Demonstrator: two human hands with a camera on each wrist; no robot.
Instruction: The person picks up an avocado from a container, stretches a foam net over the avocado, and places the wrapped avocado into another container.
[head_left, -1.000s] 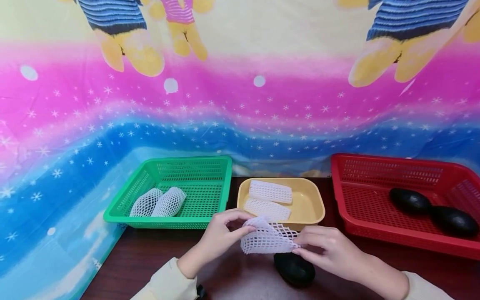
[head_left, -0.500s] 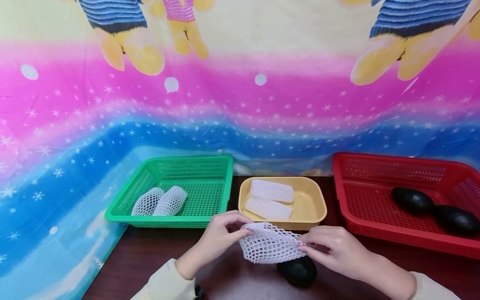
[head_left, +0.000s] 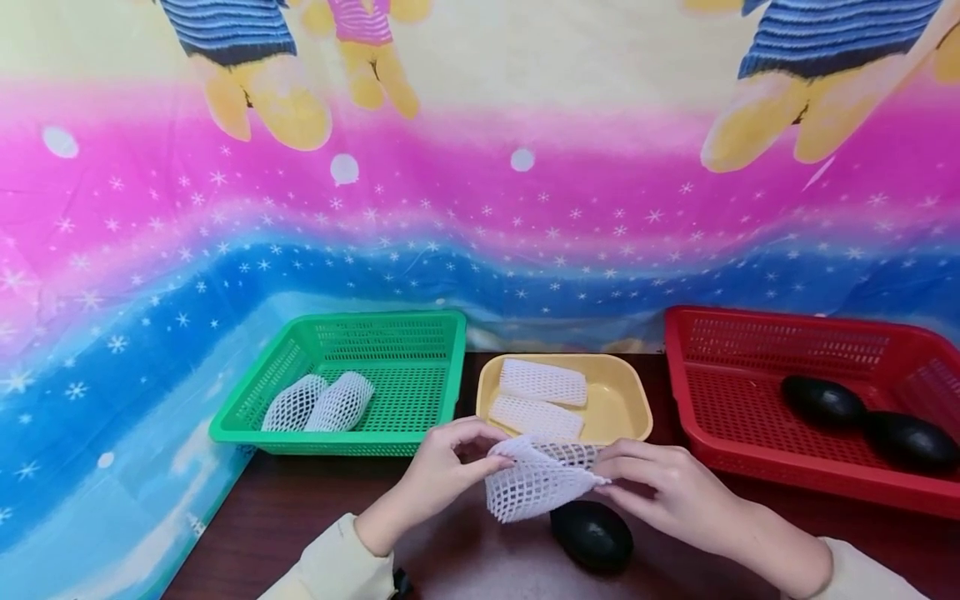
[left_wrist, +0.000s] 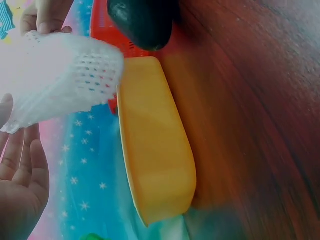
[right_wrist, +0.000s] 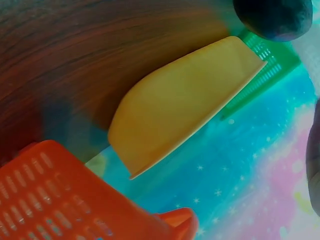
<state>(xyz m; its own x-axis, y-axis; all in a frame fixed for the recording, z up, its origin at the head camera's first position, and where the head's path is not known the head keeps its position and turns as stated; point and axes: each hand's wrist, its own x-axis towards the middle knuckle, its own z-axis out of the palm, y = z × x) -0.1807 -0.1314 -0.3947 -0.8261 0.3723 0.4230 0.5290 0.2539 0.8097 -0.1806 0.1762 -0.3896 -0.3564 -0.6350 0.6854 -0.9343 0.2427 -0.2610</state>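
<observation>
A white foam net sleeve (head_left: 525,483) is stretched between my two hands above the table. My left hand (head_left: 435,479) pinches its left end between thumb and fingers, while my right hand (head_left: 667,496) pinches the other end. Below the sleeve, a dark, glossy oval fruit (head_left: 592,537) lies on the table near my right fingers. The left wrist view has the sleeve (left_wrist: 65,80) up close, the right hand (left_wrist: 47,16) at its far end and the fruit (left_wrist: 142,22) at the top. In the right wrist view, only part of a hand shows at the right edge.
Behind my hands stands a yellow tray (head_left: 637,417) with 2 flat foam sleeves (head_left: 542,382). A green basket (head_left: 408,437) at left holds 2 sleeved items (head_left: 341,404). The red basket (head_left: 701,437) at right holds 2 dark oval fruits (head_left: 823,402). A printed cloth hangs behind.
The sleeve sagged lower over the fruit, then rose and folded toward its right end, leaving more of the fruit showing. Both hands keep their pinch and shift only slightly.
</observation>
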